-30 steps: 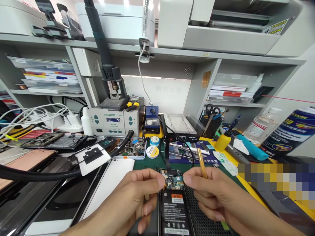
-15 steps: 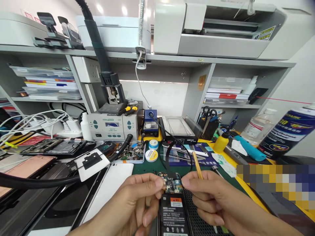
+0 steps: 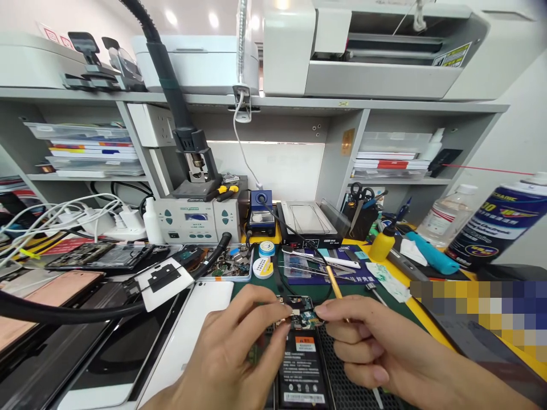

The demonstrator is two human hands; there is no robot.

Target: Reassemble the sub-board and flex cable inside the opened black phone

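An opened phone (image 3: pixel 302 364) lies with its black battery facing up, below the bare circuit board (image 3: pixel 305 319) at its top end. My left hand (image 3: pixel 243 341) is over the board's left side, thumb and fingertips drawn together; whatever sits between them is hidden. My right hand (image 3: pixel 363 336) is closed around a slim gold-coloured tool (image 3: pixel 334 282) that slants up and left. Its thumb and index tip are at the board's right edge. Beneath the phone is a black perforated pad (image 3: pixel 348 373).
A hot-air station (image 3: pixel 196 219) stands behind, its black hose (image 3: pixel 106 314) crossing the left side. Phones and a white back cover (image 3: pixel 205 307) lie at left. Tweezers and a blue mat (image 3: pixel 348 273) are behind my right hand. A spray can (image 3: pixel 496 222) stands at right.
The dark ribbon strip that stood up from the board no longer rises above it. My left hand has turned, its fingers now arched over the board. The gold-coloured tool leans further left.
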